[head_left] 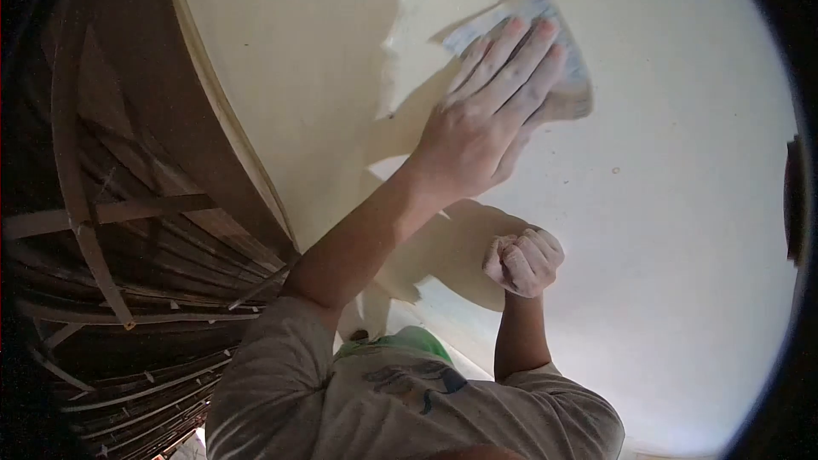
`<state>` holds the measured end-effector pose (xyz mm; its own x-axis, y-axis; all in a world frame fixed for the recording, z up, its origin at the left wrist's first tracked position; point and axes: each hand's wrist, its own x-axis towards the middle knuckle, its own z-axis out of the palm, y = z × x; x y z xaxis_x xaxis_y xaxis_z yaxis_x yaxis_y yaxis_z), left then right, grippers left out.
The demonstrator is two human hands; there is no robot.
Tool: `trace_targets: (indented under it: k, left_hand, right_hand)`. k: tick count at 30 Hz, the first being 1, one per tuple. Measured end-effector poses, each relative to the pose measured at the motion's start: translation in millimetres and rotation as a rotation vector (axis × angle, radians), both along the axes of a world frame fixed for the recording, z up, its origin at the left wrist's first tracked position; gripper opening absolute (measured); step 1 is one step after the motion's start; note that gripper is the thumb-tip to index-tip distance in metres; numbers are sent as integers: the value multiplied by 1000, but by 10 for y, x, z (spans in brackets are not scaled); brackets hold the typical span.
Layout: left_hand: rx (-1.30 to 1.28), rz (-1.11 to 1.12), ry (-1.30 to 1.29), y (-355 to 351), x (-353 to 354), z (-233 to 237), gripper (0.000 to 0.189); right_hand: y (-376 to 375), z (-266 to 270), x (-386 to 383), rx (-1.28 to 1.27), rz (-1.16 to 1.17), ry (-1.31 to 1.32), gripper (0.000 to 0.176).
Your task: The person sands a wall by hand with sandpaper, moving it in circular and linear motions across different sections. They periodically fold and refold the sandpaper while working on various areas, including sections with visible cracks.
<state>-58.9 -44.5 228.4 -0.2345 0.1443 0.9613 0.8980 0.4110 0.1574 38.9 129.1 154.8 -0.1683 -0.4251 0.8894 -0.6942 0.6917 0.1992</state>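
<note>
Pale, blue-printed, flexible sheet (pixel 573 60) lies in the upper centre of the frame, its edges showing beyond the powder-dusted left hand (pixel 477 123). That hand is open rather than clenched: the fingers are extended with narrow gaps between them, flat over the sheet and pinning it against the smooth cream wall surface (pixel 682 204). The spread fingers probably share the pressure across the sheet, so it need not be pinched. Below, right of centre, the white-dusted right hand (pixel 524 262) is closed in a fist, fingers curled together, apart from the sheet; whether anything is inside cannot be told. It seems tucked near the body to leave the other arm room. Farther out, a dark brown wooden framework (pixel 128 209) fills the left side, while the grey-brown printed shirt (pixel 375 417) and a bright green cloth (pixel 422 341) appear toward the bottom centre.
</note>
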Motion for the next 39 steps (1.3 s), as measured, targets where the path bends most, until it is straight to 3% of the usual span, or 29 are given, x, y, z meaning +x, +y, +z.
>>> trace_targets:
  k: [2,5,8,9,12,14,16,18,23,24,27,30,32,33,35,36,37,38,39]
  left_hand:
    - [12,-32,-2,-36,-10,19,53]
    - [24,-23,-77,-160,-97,-484,50]
    - [-33,65,-193,-137,-117,-1759,49]
    - [-35,34,-371,-109,-12,-2296,50]
    - [10,-26,-582,46,466,-3175,44]
    - [87,86,-578,214,563,-3579,43]
    - [88,49,-403,231,361,-3273,44]
    - [84,57,-233,256,72,-2652,46]
    - [-19,-44,55,25,-14,-277,51]
    - [-1,-60,119,43,-16,-46,52]
    - [36,-48,112,102,-8,78,48]
    - [112,-69,37,40,-102,-752,44]
    - [90,88,-95,-18,-118,-1953,41]
    - [-4,186,-309,-19,-87,-2635,42]
    - [78,92,-865,-337,448,-3879,54]
    - [-461,328,-812,-612,846,-4789,56]
    - [-642,367,-982,-852,1300,-5688,60]
    - [-216,29,-1154,-1061,1602,-6009,67]
    - [-179,70,-1295,-1093,1734,-6317,68]
  right_hand:
    - [9,37,42,-2,-17,-28,34]
    - [73,36,91,36,-19,-23,36]
    - [22,63,48,-42,12,-9,32]
    - [18,81,67,-26,-21,-21,31]
    - [69,-35,52,-26,-37,17,31]
    - [69,-110,24,-12,-31,16,31]
    - [70,-161,-25,-2,-8,24,31]
    - [104,-207,-59,9,24,28,32]
    - [112,-233,-66,24,-2,51,33]
    - [115,-245,-63,18,-17,60,33]
    - [77,-173,-74,-35,48,65,34]
    - [51,-195,-119,-72,101,48,34]
    - [61,-147,-117,-38,69,3,33]
    - [162,2,-74,-19,36,-30,31]
    - [177,-19,42,-59,44,-119,29]
    - [176,-11,74,-109,85,-159,28]
    - [168,18,46,-151,133,-186,28]
    - [200,29,44,-170,128,-169,28]
    - [263,-7,103,-190,119,-158,28]
